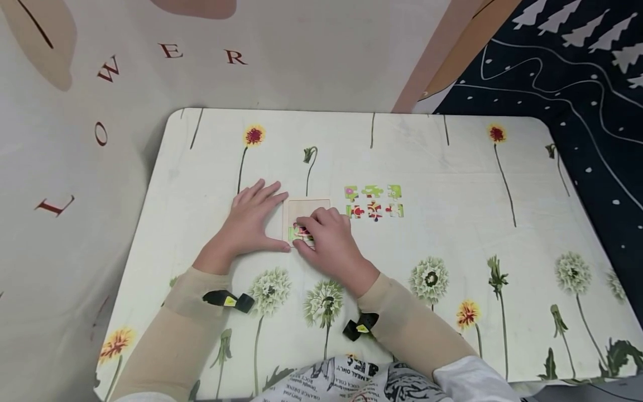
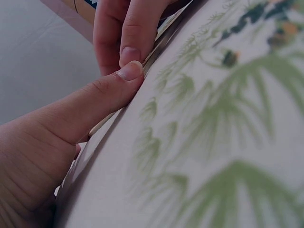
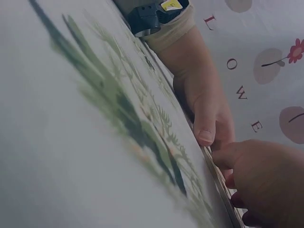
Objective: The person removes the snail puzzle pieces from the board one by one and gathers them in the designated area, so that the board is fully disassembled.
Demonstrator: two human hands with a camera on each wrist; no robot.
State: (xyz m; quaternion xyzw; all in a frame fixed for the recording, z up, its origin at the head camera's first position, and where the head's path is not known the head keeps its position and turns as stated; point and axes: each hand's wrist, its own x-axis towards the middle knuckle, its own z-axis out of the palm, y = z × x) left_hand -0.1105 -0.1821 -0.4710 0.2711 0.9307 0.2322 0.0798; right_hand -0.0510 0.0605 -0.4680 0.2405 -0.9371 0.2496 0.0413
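A shallow wooden puzzle tray (image 1: 307, 204) lies flat on the table, with colourful pieces along its near side. My left hand (image 1: 250, 219) rests at the tray's left side, fingers spread and straight, the thumb at its near left corner. Over the tray, my right hand (image 1: 329, 241) has curled fingers, with thumb and index finger about a red and green jigsaw piece (image 1: 301, 230); the hand partly covers it. In the left wrist view the left thumb (image 2: 107, 92) meets the tray edge beside the right fingertips. The right wrist view shows both hands at the tray's thin edge (image 3: 219, 180).
Several loose jigsaw pieces (image 1: 373, 191) lie in two rows just right of the tray. The table (image 1: 442, 167) wears a white cloth printed with flowers. A pale lettered wall covering (image 1: 311, 67) stands behind, and a dark panel (image 1: 567, 106) borders the right side.
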